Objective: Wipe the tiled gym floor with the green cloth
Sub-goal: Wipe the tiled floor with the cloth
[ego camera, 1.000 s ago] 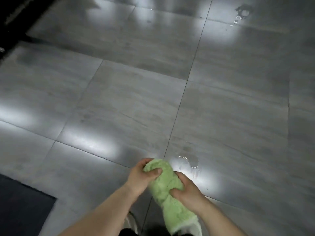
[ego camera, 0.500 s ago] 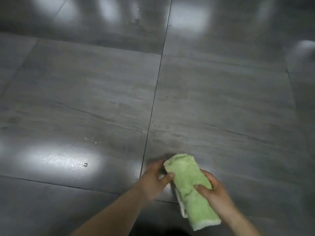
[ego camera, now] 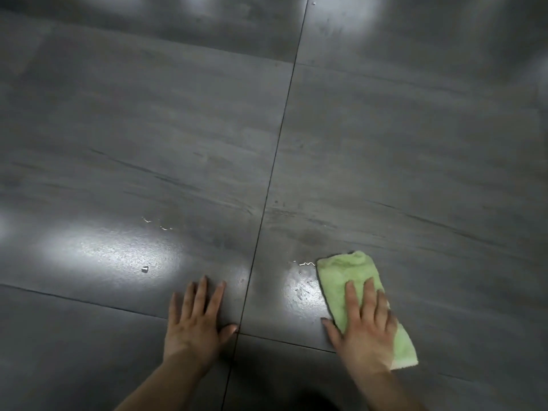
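Head view, looking down on a grey tiled floor [ego camera: 400, 149]. A dark seam [ego camera: 277, 149] runs from 12 to 6 o'clock through the middle of the frame. At 5 o'clock a folded green cloth [ego camera: 347, 277] lies flat on a tile, its long axis running from 11 to 5 o'clock, with a pale edge at its near end. The right hand [ego camera: 364, 330] presses on the cloth with straight fingers pointing to 12 o'clock, the thumb resting on bare tile. At 6 to 7 o'clock the left hand [ego camera: 195, 321] lies flat on the floor, fingers spread, thumb at the seam. A wet gleam [ego camera: 302, 287] lies at the cloth's 9 o'clock. A pale speck [ego camera: 144, 269] sits at 10 o'clock from the left hand, inside a bright reflection [ego camera: 112, 256].
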